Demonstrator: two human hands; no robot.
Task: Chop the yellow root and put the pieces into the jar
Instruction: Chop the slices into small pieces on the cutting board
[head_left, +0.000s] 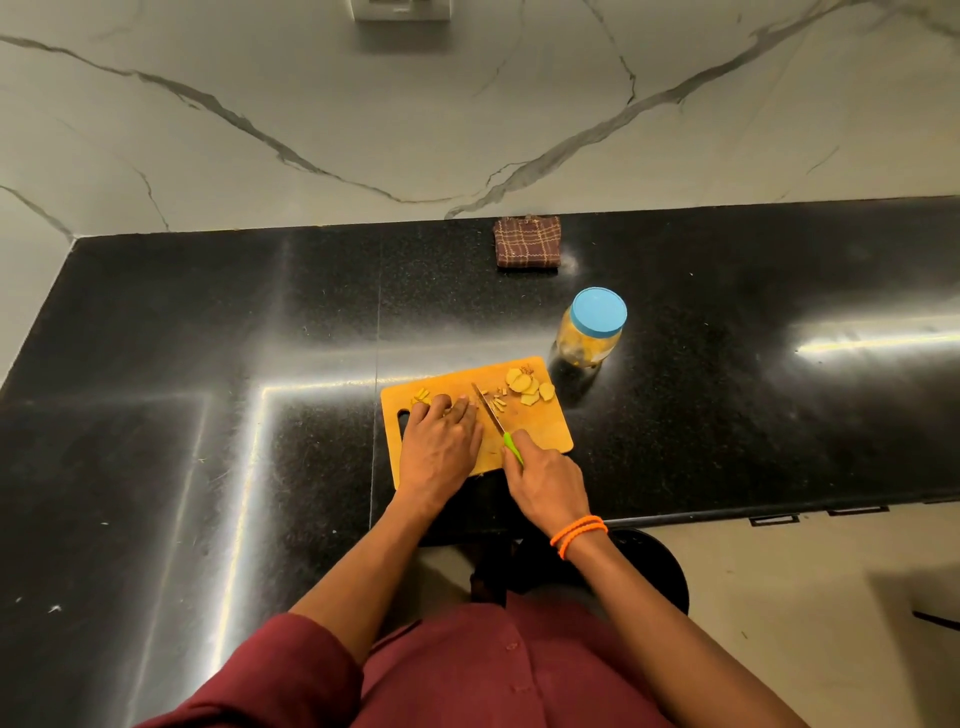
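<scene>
A wooden cutting board (540, 434) lies on the black counter. My left hand (441, 447) presses down on yellow root pieces, which its fingers mostly hide; a few strips (422, 396) show past the fingertips. My right hand (543, 480) grips the green handle of a small knife (489, 409), whose blade points away just right of my left fingers. Thin cut sticks (500, 402) lie beside the blade, and round slices (529, 385) are piled at the board's far right corner. The clear jar (592, 332), blue lid on and yellow pieces inside, stands behind the board to the right.
A folded brown checked cloth (529, 242) lies at the back against the marble wall. The black counter (208, 364) stretches left in an L shape. Its front edge runs just behind my wrists, with a dark stool (660, 566) on the floor below.
</scene>
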